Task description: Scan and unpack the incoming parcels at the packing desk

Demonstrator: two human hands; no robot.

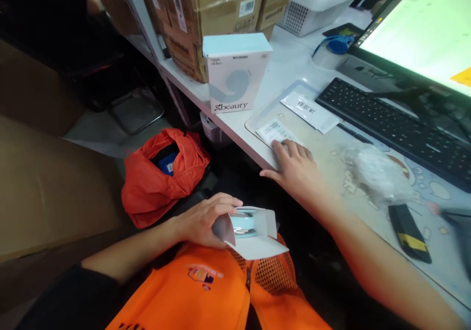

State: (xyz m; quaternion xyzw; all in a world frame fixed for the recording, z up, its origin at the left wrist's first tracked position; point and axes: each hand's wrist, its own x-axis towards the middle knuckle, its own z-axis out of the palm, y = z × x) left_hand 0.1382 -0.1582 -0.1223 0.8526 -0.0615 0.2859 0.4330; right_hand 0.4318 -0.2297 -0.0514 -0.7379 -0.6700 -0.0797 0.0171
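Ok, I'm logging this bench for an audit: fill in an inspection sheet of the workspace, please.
Surface: white desk, mat
Job's things: open box with pale-blue item inside; printed packet on the mat; upright "beauty" box on the desk
Clutter: crumpled clear plastic, black-and-yellow tool
Hands: left hand, fingers around the open box; right hand, fingers at the packet, contact unclear
Cables: blurred dark line, perhaps a cord
Surroundings: stacked cartons, white basket, keyboard, monitor, orange-red bag

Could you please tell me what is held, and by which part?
The left hand holds the open box by its side; whether the right hand grips the packet is unclear.
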